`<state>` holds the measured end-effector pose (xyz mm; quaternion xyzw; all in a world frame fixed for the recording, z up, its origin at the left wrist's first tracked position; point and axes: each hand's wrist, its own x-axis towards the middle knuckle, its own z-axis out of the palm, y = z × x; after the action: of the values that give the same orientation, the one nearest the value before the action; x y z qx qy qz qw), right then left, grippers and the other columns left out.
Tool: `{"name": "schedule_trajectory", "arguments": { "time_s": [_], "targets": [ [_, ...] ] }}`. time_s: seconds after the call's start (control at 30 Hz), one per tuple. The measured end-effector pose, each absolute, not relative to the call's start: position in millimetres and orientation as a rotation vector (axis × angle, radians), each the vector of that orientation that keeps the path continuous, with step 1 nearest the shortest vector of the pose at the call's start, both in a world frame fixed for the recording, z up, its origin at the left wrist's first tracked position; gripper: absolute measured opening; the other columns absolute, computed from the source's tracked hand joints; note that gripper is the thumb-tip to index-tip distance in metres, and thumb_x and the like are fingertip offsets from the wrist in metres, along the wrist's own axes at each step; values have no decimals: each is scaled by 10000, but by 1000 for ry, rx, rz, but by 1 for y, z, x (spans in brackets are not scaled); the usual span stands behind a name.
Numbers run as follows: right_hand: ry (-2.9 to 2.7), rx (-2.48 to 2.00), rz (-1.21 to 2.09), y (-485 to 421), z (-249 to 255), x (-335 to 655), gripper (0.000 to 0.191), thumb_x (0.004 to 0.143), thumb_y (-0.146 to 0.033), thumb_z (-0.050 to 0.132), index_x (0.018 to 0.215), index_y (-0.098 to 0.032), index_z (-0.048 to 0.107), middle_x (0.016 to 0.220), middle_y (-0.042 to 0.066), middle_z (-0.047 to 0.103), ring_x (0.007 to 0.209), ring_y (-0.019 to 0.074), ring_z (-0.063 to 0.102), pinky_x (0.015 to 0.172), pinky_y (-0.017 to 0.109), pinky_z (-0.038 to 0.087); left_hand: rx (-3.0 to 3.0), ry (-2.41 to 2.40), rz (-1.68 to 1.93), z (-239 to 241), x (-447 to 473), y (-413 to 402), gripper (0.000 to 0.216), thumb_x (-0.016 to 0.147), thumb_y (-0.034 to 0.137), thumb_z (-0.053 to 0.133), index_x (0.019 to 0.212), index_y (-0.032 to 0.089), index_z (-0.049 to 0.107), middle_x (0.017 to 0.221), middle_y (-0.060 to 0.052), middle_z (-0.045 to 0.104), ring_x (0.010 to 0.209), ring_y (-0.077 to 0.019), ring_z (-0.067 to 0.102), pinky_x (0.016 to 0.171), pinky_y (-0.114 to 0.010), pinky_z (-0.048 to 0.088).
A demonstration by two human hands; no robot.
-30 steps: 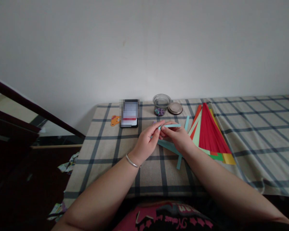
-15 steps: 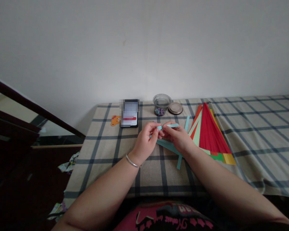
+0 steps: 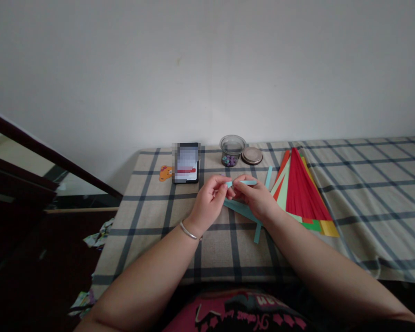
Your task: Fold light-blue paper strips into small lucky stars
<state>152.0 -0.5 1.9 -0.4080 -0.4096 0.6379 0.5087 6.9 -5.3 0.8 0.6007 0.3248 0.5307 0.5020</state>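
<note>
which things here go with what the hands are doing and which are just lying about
In hand: left hand and right hand pinching a light blue paper strip; spare blue strips; fan of coloured paper.
Lying about: phone, clear jar, jar lid, bear sticker.

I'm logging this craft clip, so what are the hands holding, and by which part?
Both hands pinch one light blue paper strip at its left end: the left hand at the tip, the right hand just beside it.
</note>
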Motion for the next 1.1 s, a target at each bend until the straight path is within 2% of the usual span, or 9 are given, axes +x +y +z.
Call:
{"name": "schedule_trajectory", "arguments": {
  "time_s": [0.47,0.77,0.93,1.1],
  "targets": [
    [-982,-825,1658,-2,7,151,283,677,-437,779,663,-198,627,572,-24,608,578,124,544,616,282,426,1262,636,1234,1,6,-3,205,884,348,579,981,176,632,670,21,606,643,-97,579,642,-228,470],
    [-1016,-803,1706,-2,4,153,298,655,-441,801,690,-192,641,584,-24,624,566,108,537,587,262,413,1038,565,1137,5,6,-1,214,809,348,659,902,156,675,610,25,573,599,-92,518,669,-243,443],
    [-1051,-794,1683,-2,6,152,294,639,-424,815,695,-199,634,562,-39,628,549,102,542,578,258,400,1096,561,1124,1,6,-1,165,831,319,619,877,174,686,606,23,562,612,-97,517,669,-242,431],
    [-1095,-816,1653,-3,8,151,330,629,-462,809,715,-205,620,555,-40,634,542,116,554,587,281,406,1249,658,1130,-3,6,0,213,865,352,567,925,188,688,617,17,545,621,-110,512,659,-256,434]
  ]
}}
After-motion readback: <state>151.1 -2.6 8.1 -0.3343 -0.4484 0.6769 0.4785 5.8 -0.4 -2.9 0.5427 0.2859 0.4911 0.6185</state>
